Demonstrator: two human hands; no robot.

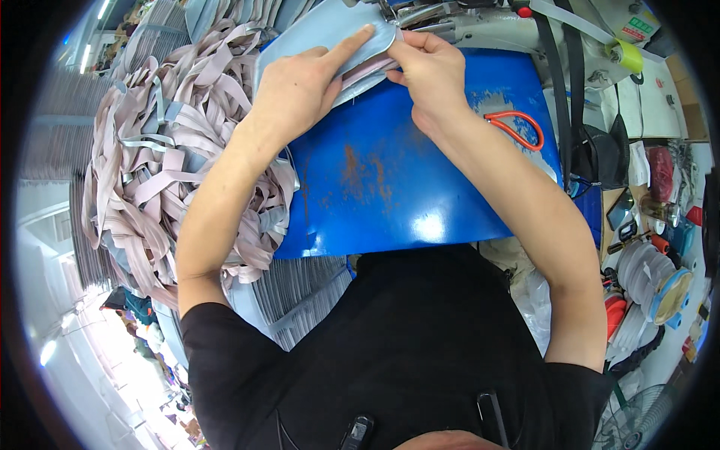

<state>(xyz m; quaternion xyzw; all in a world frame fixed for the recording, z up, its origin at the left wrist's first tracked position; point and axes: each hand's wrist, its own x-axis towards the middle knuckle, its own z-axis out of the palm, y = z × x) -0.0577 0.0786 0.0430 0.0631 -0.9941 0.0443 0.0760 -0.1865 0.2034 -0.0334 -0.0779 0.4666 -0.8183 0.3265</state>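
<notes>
Across the far edge of the blue work surface [367, 180] lies a light blue, smooth, flat panel [315, 37] with layered edges. My left hand [296, 90] rests on it, index finger stretched along the top, thumb at the near edge; its other fingers are partly hidden. At the panel's right end my right hand [435, 71] pinches the edge between thumb and fingers, where a thin pinkish strip [367, 71] shows. Just beyond my hands are the metal parts of a sewing machine [495, 30]. The panel's far end leaves the picture.
A large heap of pinkish-grey fabric strips [161, 187] lies on the left, beside stacks of grey panels [300, 296]. A red-handled tool [525, 131] lies right of my right forearm. Black straps [559, 82] hang near the machine; stacked white discs [641, 274] stand far right.
</notes>
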